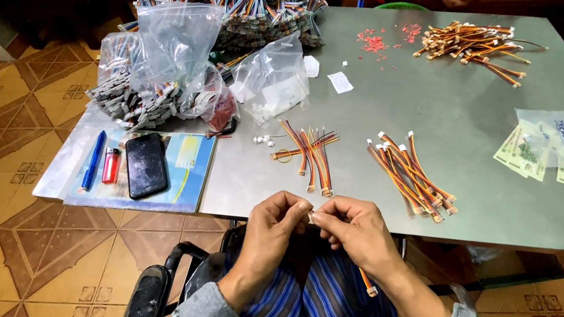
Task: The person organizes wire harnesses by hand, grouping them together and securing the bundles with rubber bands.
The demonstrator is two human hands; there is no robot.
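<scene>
My left hand (272, 234) and my right hand (357, 234) meet just below the near edge of the grey metal table (443, 106), over my lap. Between their fingertips they pinch a small white connector (311, 217). A short orange, red and black wire cable (367, 281) hangs down under my right wrist, ending in a white plug. On the table just beyond my hands lie a loose group of similar cables (311, 153) and a tidier pile of cables (413, 175). A few small white connectors (263, 139) lie left of them.
Clear plastic bags (174, 47) and bundles of rainbow ribbon cables (257, 0) crowd the far left. A phone (146, 165), a red lighter (111, 164) and a blue pen (93, 160) rest on a folder. More cables (475, 44), red bits (374, 44), packets (545, 149).
</scene>
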